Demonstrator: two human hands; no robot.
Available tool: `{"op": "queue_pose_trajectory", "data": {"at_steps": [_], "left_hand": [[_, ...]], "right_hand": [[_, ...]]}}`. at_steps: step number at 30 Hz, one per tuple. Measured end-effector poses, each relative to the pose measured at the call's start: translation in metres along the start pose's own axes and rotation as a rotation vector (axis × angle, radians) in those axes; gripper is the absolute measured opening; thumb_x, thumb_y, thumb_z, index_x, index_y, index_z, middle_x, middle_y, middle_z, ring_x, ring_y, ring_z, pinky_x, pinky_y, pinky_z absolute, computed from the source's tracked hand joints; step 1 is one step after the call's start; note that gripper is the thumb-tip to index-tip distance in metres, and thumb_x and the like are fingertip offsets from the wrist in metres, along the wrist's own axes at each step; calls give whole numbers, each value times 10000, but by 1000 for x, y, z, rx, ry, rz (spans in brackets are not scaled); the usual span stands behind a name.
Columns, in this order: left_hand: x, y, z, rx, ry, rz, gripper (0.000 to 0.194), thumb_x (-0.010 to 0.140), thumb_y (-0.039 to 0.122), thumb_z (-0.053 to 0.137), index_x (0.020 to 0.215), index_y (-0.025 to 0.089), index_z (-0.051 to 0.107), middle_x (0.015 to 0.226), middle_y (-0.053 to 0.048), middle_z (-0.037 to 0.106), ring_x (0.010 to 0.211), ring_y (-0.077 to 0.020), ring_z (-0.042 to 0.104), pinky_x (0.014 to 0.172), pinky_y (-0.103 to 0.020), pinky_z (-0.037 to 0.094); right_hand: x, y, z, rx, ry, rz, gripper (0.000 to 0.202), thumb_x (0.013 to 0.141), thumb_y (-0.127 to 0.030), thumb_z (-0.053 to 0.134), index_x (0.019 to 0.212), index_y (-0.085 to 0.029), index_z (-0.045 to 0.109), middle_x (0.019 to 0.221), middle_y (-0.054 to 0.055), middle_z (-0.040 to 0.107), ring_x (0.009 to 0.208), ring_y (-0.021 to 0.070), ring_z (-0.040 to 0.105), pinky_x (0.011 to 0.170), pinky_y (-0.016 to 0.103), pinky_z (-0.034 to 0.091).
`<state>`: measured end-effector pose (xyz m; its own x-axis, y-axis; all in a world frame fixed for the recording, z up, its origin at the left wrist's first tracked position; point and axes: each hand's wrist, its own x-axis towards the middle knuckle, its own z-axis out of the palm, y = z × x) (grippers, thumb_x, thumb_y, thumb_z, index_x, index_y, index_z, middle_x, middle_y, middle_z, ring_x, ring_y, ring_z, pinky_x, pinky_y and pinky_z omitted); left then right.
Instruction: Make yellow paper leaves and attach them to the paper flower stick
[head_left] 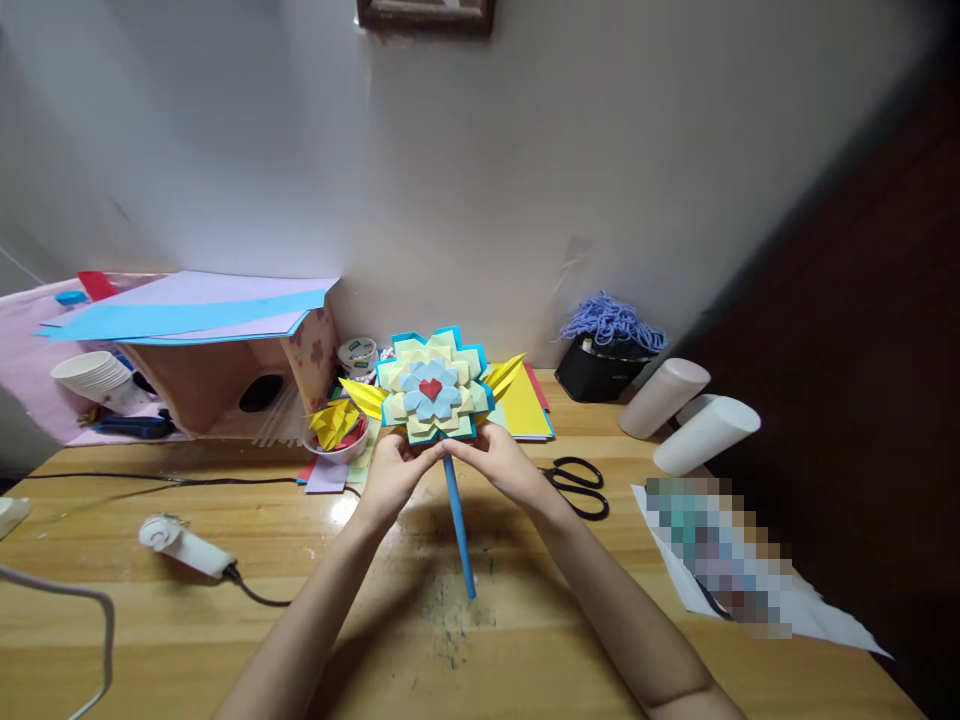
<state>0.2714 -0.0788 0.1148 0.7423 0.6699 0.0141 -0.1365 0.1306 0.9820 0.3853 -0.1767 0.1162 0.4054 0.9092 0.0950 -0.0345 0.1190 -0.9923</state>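
Observation:
A layered paper flower [430, 388] in blue, pale yellow and light blue, with a red heart at its centre, is held up above the table. Yellow pointed paper leaves stick out on both sides, and a blue stem [459, 525] slants down from it. My left hand [395, 470] grips the flower's lower left edge, thumb near the top of the stem. On the lower right, my right hand [506, 460] grips it likewise, the two thumbs meeting at the stem. The other fingers are mostly hidden behind the flower.
Black scissors [581, 487] lie right of my right hand. A white corded tool [187, 547] is at the left. Behind stand a bowl of folded paper [346, 447], a box [311, 365], coloured sheets [525, 410], a black container [600, 371] and white rolls [705, 437].

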Motion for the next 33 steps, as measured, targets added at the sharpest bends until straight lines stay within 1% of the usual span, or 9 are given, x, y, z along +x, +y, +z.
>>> {"op": "queue_pose_trajectory", "data": {"at_steps": [3,8,11,15,17,19,22,26,33], "left_hand": [[-3,-5,9,23,-24,-2,355,584,317,761,855,112,659,894,-94,706,916,-251,636,857,-349,480],[-8,-25,29,47,-124,18,350,647,311,712,919,116,611,955,-99,681,891,-225,636,848,-352,475],[-11,-35,41,152,-183,34,351,686,326,673,968,133,592,964,-93,654,884,-212,622,805,-333,479],[-11,-34,55,421,-192,148,310,642,350,703,889,175,636,942,-57,609,862,-184,564,718,-263,450],[-8,-30,63,430,-275,145,298,655,365,694,885,184,635,882,-34,605,809,-164,552,686,-243,437],[-4,-27,70,363,-331,81,275,688,398,664,844,175,625,786,-15,602,742,-149,557,666,-236,437],[3,-30,79,244,-261,-34,315,708,473,621,735,161,596,677,1,584,693,-145,576,675,-244,459],[9,-39,83,194,-148,-128,343,686,492,636,744,156,600,653,9,588,634,-133,579,659,-246,486],[11,-47,78,172,-174,-132,312,685,454,652,779,156,633,782,-24,654,735,-157,608,684,-243,501]], "right_hand": [[-9,7,-1,-30,123,29,343,664,-393,687,901,-146,667,924,69,693,926,241,623,889,402,461],[-33,17,-11,118,243,84,310,672,-361,686,882,-134,662,879,62,700,884,218,641,857,379,491],[-49,24,-22,163,314,80,303,661,-370,696,845,-131,670,848,59,704,853,211,649,852,383,493],[-69,26,-40,220,406,48,301,651,-384,702,825,-141,676,819,42,703,828,193,653,854,365,494],[-78,25,-50,236,450,33,308,654,-390,699,841,-147,670,817,35,700,781,181,659,816,352,512],[-86,25,-59,249,496,36,323,652,-401,696,855,-152,657,792,29,695,704,172,663,740,339,534],[-94,31,-67,265,524,82,330,638,-404,705,835,-149,635,722,16,682,604,159,655,637,308,545],[-96,45,-66,307,502,111,298,648,-375,707,817,-151,606,658,-3,667,551,145,647,602,286,550],[-96,60,-60,346,505,123,293,662,-369,696,800,-137,581,600,-7,651,534,145,644,566,270,555]]}}
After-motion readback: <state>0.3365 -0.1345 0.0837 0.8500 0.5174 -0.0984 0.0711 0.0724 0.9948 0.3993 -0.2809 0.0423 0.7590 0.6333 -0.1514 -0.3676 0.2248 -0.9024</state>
